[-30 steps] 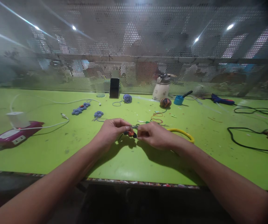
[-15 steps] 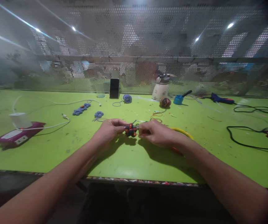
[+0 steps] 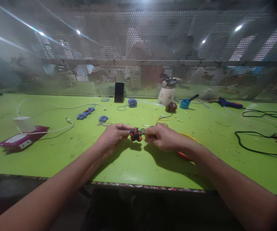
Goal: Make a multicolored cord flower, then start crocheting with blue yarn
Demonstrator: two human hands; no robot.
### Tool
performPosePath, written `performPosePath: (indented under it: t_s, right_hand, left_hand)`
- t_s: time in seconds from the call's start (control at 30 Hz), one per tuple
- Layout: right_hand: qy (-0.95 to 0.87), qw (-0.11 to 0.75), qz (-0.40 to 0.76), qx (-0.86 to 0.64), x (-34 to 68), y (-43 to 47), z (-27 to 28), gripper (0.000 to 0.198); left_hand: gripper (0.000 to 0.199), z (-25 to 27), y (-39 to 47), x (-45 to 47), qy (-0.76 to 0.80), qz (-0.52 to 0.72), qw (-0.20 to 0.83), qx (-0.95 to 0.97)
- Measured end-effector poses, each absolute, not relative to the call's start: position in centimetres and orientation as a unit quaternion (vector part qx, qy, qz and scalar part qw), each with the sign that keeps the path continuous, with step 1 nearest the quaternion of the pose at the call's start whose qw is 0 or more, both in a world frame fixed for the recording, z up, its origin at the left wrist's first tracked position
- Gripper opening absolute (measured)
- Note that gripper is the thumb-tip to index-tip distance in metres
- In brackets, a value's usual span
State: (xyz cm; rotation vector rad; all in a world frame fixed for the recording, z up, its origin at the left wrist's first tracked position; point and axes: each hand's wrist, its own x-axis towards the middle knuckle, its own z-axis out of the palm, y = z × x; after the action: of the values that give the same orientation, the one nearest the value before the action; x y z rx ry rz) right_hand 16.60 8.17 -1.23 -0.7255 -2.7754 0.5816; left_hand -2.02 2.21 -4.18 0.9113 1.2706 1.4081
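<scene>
Thumb and fingers of my left hand [image 3: 111,136] pinch a small crocheted flower [image 3: 136,134] in dark yarn with orange and purple flecks, just above the table. My right hand [image 3: 161,137] is closed close to the flower's right side. Something thin and dark runs between the flower and those fingers; I cannot make out whether it is yarn or a tool. Behind the hands lie a single blue yarn flower [image 3: 103,119] and a joined row of blue flowers [image 3: 85,113] with an orange spot. A multicoloured yarn ball [image 3: 171,106] trails a strand toward my right hand.
On the green table [image 3: 119,170] stand a phone [image 3: 119,92], blue yarn ball [image 3: 132,102], bottle [image 3: 166,93] and blue tape roll [image 3: 184,104]. A glue gun [image 3: 230,103] lies right, its cord looping. Left is a purple power strip [image 3: 24,139]. A yellow curved handle [image 3: 189,137] shows behind my right wrist.
The flower has turned and tilted slightly in my fingers. Both hands keep nearly the same place, while the whole view has shifted a little.
</scene>
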Motion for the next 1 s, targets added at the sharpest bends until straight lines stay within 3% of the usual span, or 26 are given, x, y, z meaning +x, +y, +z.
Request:
performPosePath:
  t_s: [0.33,0.7,1.0]
  right_hand:
    - [-0.920,0.136,0.226,-0.289,15.9,8.8,-2.3,0.011]
    - [-0.846,0.218,0.369,-0.318,15.7,10.3,-2.9,0.012]
    - [-0.874,0.264,0.282,-0.295,15.2,9.3,-3.0,0.009]
  left_hand:
    - [0.010,-4.0,2.4,-2.4,0.468,0.584,0.553,0.367]
    - [0.009,-3.8,1.9,-2.0,0.459,0.512,0.616,0.385]
    - [0.013,-4.5,2.1,-1.8,0.472,0.468,0.610,0.432]
